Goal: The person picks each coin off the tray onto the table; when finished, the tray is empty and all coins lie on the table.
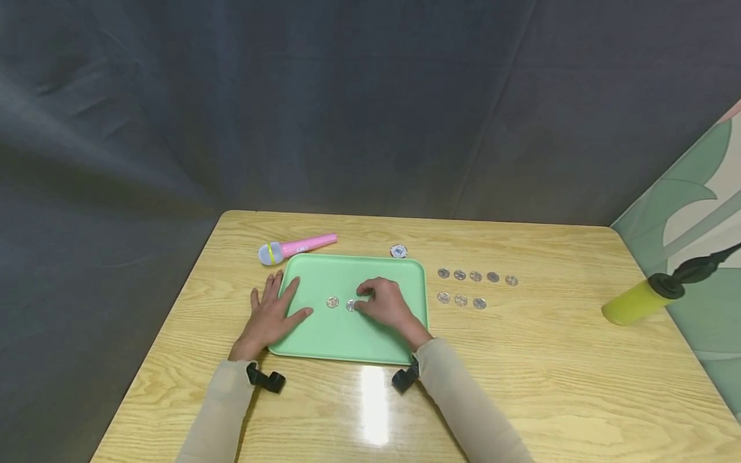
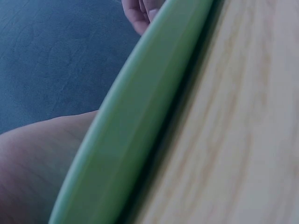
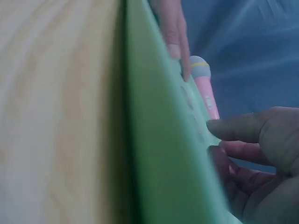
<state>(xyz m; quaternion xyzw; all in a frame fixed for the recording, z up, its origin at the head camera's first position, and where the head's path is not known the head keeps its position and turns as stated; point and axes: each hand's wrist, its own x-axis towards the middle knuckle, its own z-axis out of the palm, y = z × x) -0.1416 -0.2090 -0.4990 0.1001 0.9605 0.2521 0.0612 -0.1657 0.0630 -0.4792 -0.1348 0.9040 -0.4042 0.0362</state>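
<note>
Two silver coins lie on the green tray (image 1: 370,341): the left coin (image 1: 332,301) and the right coin (image 1: 350,305). My right hand (image 1: 384,303) is over the tray, its fingers bent and its fingertips at the right coin's edge. In the right wrist view a gap shows between the thumb (image 3: 233,128) and the fingers, with nothing seen in it. My left hand (image 1: 272,321) rests spread across the tray's left edge, fingers straight, thumb over the tray. The left wrist view shows the tray's rim (image 2: 135,112) covering much of that hand.
A pink toy microphone (image 1: 307,245) lies behind the tray's far left corner. A poker chip (image 1: 398,251) is behind the far right edge. Several coins (image 1: 476,276) form two rows to the right. A yellow-green bottle (image 1: 633,302) stands tilted in view at the table's right edge.
</note>
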